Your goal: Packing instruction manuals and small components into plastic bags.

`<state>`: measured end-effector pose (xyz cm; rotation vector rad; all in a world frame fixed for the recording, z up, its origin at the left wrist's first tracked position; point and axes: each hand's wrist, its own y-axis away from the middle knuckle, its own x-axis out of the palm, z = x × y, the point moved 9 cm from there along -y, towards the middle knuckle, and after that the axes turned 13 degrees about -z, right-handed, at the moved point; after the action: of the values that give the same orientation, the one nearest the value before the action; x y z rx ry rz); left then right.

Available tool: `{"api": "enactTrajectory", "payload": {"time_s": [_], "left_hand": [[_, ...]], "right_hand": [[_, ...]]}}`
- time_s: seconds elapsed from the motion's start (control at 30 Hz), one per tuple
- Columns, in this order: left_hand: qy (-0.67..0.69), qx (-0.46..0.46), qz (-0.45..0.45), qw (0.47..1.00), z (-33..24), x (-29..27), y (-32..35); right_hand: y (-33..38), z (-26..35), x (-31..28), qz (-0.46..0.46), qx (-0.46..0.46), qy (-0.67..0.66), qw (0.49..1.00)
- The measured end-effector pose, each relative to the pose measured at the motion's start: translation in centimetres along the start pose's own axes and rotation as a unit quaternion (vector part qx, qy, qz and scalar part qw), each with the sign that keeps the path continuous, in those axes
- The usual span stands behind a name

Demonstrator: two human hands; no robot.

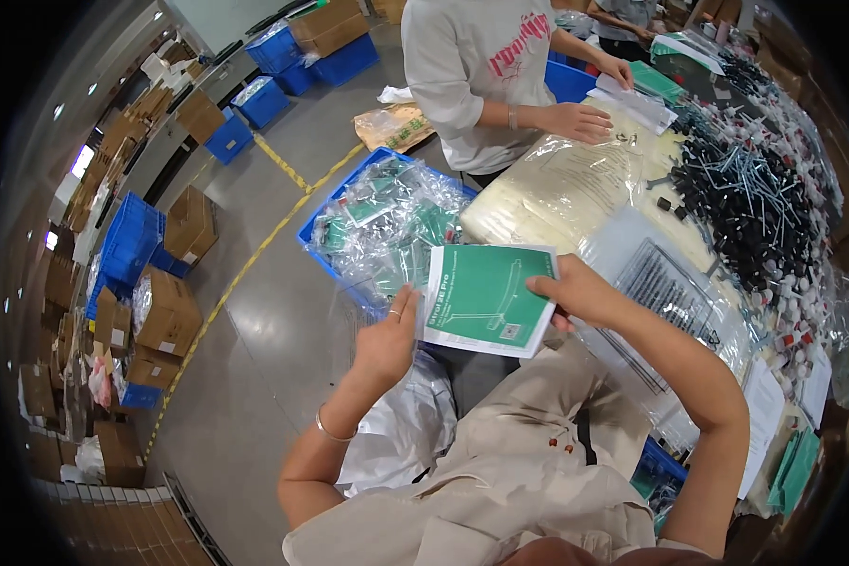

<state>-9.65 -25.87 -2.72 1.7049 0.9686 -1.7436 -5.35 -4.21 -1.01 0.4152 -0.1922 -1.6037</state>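
Note:
A green and white printed booklet (486, 300), with a line drawing on its cover, is held in front of my lap. My right hand (580, 291) grips its right edge, thumb on top and fingers underneath. At the booklet's left edge, my left hand (387, 341) has its fingers pressed together, pinching what looks like a thin clear plastic bag (357, 300); the thumb is hidden. Just beyond the hands stands a blue crate (313, 238) heaped with clear bags (391, 212) that hold green booklets and small parts.
To the right, a table carries clear plastic sleeves (665, 311), black parts and screws (740, 193), and small white and red pieces (797, 325). Another person (486, 85) works across from me. Cardboard boxes (165, 311) and blue crates (127, 241) stand left of a yellow floor line (245, 264).

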Motion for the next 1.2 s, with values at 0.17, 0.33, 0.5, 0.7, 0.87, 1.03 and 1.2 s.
{"api": "enactTrajectory", "payload": {"time_s": [0.17, 0.33, 0.5, 0.7, 0.87, 1.03, 1.2], "left_hand": [[-0.015, -0.025, 0.000, 1.000, -0.1, 0.9, -0.7], [0.017, 0.009, 0.007, 1.000, -2.6, 0.8, -1.0], [0.061, 0.060, 0.048, 0.995, -4.8, 2.0, -0.6], [0.153, 0.111, 0.007, 0.982, -6.4, 2.0, -0.6], [0.197, 0.102, 0.079, 0.972, -7.5, 0.6, -0.1], [0.275, 0.138, 0.049, 0.950, -10.0, -0.1, -0.6], [0.322, 0.158, 0.036, 0.933, -12.2, -0.7, -0.7]], "right_hand": [[3.9, 0.8, -0.5, 0.075, 0.028, 0.014, 0.997], [2.4, -1.5, -0.5, 0.092, 0.033, 0.079, 0.992], [0.6, -2.9, -1.6, -0.014, 0.010, 0.047, 0.999], [-1.4, -3.8, -0.6, -0.057, -0.142, 0.110, 0.982], [0.2, -1.7, -1.1, -0.226, -0.355, 0.301, 0.856], [0.6, -4.5, 2.1, 0.027, -0.066, 0.100, 0.992], [0.0, -5.3, 4.8, 0.056, -0.062, 0.032, 0.996]]}}
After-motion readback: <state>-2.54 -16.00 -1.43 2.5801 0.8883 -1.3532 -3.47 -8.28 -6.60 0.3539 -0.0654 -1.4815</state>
